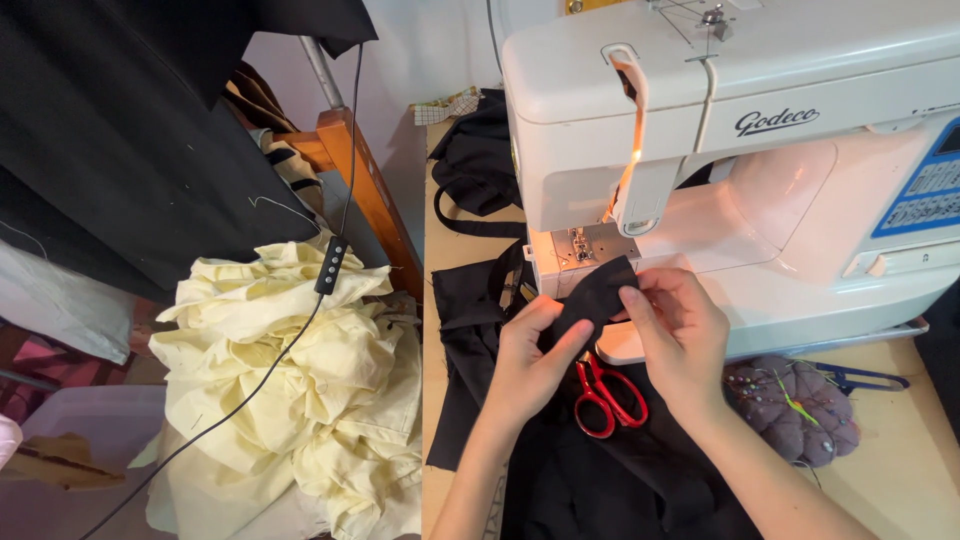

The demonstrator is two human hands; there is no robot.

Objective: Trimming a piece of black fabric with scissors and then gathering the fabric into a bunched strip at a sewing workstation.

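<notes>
Both of my hands pinch a small piece of black fabric (594,296) in front of the white sewing machine (760,130), just below its lit needle area (580,243). My left hand (530,360) grips the piece's lower left edge with thumb and fingers. My right hand (680,335) holds its right edge between thumb and forefinger. More black fabric (560,470) spreads over the wooden table (900,450) under my forearms. Red-handled scissors (605,395) lie on that cloth, between my two hands.
A purple pincushion (795,405) stuck with pins sits right of my right wrist, with blue-handled scissors (865,378) behind it. A heap of pale yellow cloth (300,390) lies left of the table, crossed by a black cable. Dark garments hang upper left.
</notes>
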